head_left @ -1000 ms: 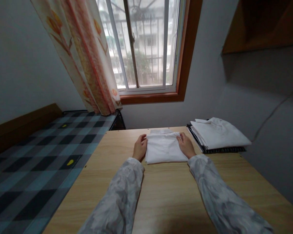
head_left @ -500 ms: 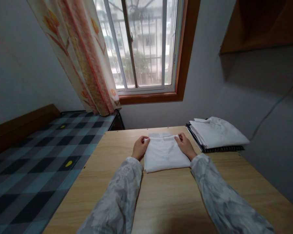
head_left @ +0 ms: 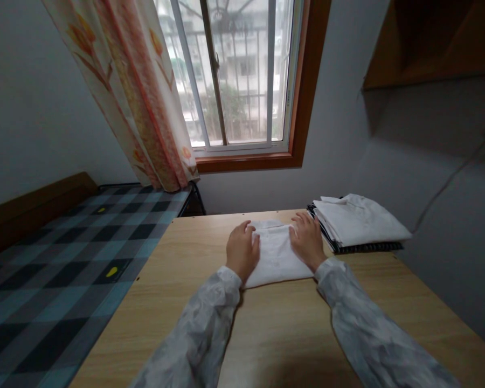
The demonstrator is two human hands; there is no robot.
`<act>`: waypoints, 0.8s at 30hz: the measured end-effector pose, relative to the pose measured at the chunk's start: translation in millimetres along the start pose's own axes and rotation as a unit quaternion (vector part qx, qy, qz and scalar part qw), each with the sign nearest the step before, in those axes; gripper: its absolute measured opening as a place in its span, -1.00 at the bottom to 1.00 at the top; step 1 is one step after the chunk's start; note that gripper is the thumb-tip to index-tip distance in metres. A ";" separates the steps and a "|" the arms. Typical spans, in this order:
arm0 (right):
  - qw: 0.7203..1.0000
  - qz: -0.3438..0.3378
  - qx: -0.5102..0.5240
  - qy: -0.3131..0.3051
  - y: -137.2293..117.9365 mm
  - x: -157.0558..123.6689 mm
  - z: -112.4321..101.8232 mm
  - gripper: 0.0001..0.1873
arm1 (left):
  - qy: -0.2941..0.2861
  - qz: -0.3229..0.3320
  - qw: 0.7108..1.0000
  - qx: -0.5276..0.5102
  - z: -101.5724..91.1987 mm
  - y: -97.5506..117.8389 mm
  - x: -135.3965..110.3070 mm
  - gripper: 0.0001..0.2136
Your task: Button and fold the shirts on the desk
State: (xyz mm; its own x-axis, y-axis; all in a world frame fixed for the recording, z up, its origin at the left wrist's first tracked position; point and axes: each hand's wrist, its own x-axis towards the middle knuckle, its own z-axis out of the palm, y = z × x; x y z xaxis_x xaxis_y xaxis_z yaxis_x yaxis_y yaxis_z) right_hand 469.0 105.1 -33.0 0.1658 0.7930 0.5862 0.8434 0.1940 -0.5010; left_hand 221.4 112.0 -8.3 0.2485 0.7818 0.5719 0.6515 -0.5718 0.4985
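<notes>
A folded white garment [head_left: 277, 256] lies on the wooden table [head_left: 275, 328], near its far edge. My left hand [head_left: 243, 251] rests palm down on the garment's left half, fingers stretched flat. My right hand [head_left: 307, 240] lies flat on its right half in the same way. Both hands press on the cloth and hold nothing. Grey patterned sleeves cover both forearms.
A stack of folded clothes [head_left: 358, 222], white on top with dark striped ones below, sits at the table's far right. A bed with a checked cover [head_left: 60, 269] stands to the left. A window [head_left: 242, 75] and a flowered curtain [head_left: 137, 91] are behind the table.
Both hands moved from pinching the garment's far corners to lying flat on top of it. The garment stayed in place.
</notes>
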 end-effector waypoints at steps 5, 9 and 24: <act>0.980 -0.136 0.022 -0.142 -47.3 -19.1 8.7 -0.40 | -0.119 0.076 0.990 0.005 28.3 12.3 -18.4 -0.51; 0.961 -0.138 0.057 -0.232 -41.3 -37.6 38.3 -0.34 | -0.179 0.073 0.980 0.035 47.4 -12.8 -24.1 -0.42; 0.966 -0.042 -0.056 -0.248 30.8 -27.9 27.6 -0.12 | -0.152 -0.057 0.985 0.056 33.2 -66.7 -19.5 -0.34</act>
State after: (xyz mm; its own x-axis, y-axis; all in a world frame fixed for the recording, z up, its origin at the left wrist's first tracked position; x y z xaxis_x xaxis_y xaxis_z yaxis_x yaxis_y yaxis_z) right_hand 476.2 104.9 -82.3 -0.1476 0.9619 0.2302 0.8974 0.2281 -0.3776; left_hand 196.9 143.2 -74.4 0.3605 0.8876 0.2869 0.7582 -0.4579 0.4641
